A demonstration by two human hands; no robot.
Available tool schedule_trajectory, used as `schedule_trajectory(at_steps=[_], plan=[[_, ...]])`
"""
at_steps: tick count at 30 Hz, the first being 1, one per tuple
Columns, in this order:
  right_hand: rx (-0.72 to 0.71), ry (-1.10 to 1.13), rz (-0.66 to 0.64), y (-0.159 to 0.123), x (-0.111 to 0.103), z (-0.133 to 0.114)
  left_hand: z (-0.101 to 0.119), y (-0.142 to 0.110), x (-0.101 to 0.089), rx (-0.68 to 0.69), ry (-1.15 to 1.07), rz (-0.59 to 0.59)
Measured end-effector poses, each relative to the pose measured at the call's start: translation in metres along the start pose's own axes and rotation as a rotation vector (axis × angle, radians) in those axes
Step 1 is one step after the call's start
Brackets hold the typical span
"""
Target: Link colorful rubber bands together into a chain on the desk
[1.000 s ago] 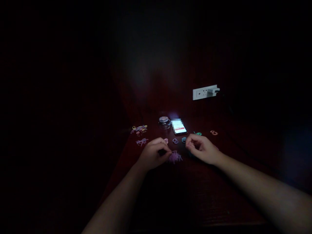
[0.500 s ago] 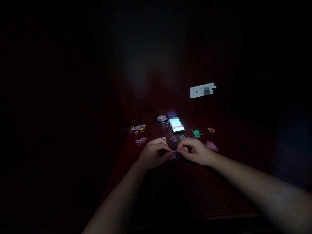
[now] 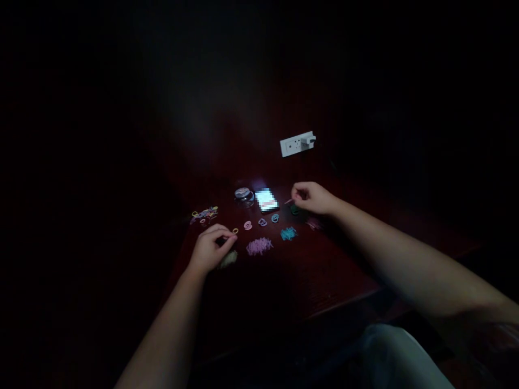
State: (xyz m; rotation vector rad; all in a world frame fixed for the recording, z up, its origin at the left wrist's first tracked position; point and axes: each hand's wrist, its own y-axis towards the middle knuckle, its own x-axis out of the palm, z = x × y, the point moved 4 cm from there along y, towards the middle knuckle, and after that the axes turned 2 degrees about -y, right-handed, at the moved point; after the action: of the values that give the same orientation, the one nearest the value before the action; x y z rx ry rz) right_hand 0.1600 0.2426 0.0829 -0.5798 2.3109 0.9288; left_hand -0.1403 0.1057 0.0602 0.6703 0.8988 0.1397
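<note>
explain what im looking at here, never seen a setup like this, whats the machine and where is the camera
There is no machine: these are a person's bare left hand and right hand, seen from a camera worn on the head, looking forward and down. The room is dark. On the table lie a lit phone, a lidded jar, small colored rings, and piles, including a purple pile and a blue pile. The right hand pinches a thin pinkish strip. The left fingertips are at a yellow ring; whether they grip it is unclear.
</note>
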Motion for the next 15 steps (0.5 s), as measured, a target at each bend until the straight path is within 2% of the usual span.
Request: schedule_trajectory(at_steps=[3, 7, 15], plan=[[0.059, -0.045, -0.082, -0.013, -0.010, 0.019, -0.018, -0.004, -0.011, -0.074, 0.004, 0.068], [0.130, -0.065, -0.163, -0.036, -0.010, 0.041, -0.039, -0.010, -0.019, -0.204, -0.001, 0.171], [0.210, -0.081, -0.302, -0.038, -0.005, 0.041, -0.070, -0.021, -0.023, -0.418, -0.047, 0.294]])
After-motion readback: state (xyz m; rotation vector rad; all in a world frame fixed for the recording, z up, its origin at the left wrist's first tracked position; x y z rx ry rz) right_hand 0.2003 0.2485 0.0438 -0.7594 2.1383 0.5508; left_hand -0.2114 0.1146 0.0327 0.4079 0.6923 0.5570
